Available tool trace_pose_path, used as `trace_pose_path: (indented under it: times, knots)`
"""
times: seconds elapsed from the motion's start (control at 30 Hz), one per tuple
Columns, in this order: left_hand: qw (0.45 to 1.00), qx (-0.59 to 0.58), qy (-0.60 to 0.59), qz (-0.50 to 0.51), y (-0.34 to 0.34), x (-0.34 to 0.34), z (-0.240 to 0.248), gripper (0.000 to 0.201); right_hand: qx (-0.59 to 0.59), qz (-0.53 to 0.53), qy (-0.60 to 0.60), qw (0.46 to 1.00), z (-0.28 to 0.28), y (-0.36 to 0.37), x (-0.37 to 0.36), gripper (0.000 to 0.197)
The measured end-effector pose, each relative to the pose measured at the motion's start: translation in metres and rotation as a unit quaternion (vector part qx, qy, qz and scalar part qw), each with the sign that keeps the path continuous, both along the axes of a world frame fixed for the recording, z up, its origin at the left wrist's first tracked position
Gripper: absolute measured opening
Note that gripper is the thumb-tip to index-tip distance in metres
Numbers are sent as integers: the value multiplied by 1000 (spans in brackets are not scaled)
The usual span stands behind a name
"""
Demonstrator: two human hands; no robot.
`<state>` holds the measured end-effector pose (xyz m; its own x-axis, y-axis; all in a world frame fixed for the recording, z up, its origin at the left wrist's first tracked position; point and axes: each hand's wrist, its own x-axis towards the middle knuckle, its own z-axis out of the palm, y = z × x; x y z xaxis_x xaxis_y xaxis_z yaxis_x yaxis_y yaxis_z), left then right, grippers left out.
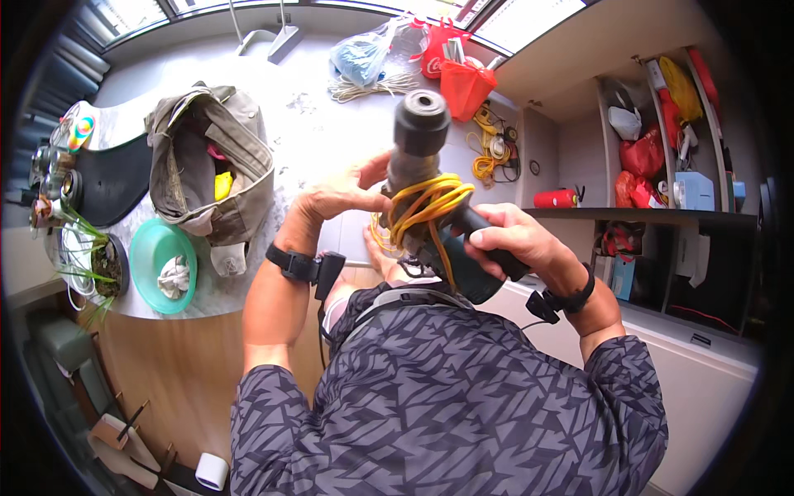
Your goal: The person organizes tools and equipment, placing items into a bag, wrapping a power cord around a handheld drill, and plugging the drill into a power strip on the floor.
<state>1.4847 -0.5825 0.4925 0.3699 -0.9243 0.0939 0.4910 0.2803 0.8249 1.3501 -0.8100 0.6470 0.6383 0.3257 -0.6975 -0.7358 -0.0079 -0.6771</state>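
Note:
A hammer drill [411,171] with a black chuck is held up in front of my chest, the chuck pointing away from me. An orange-yellow cord [430,207] is wound in several loops round its body. My right hand [517,236] is closed round the black handle [490,241] on the drill's right side. At the left, my left hand [347,192] clasps the drill beside the cord loops, thumb against them; its other fingertips are hidden behind the tool. The dark green lower body [470,269] hangs toward me.
An unzipped grey-brown bag [258,169] and a green basin [136,269] with a cloth sit on the marble-look table [289,116]. Farther off are red bags [467,87] and more corded tools [494,145]. A fire extinguisher [556,198] lies by the right-hand shelves.

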Motion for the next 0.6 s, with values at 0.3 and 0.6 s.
trace_pose_path:
  times: [0.3, 0.6]
  knots:
    - [970, 89, -201, 108, 9, -5, 52, 74, 8, 133, -32, 991, 18, -2, 13, 22]
    - [918, 106, -143, 354, 47, -76, 101, 47, -6, 326, -94, 941, 30, 11, 39, 37]
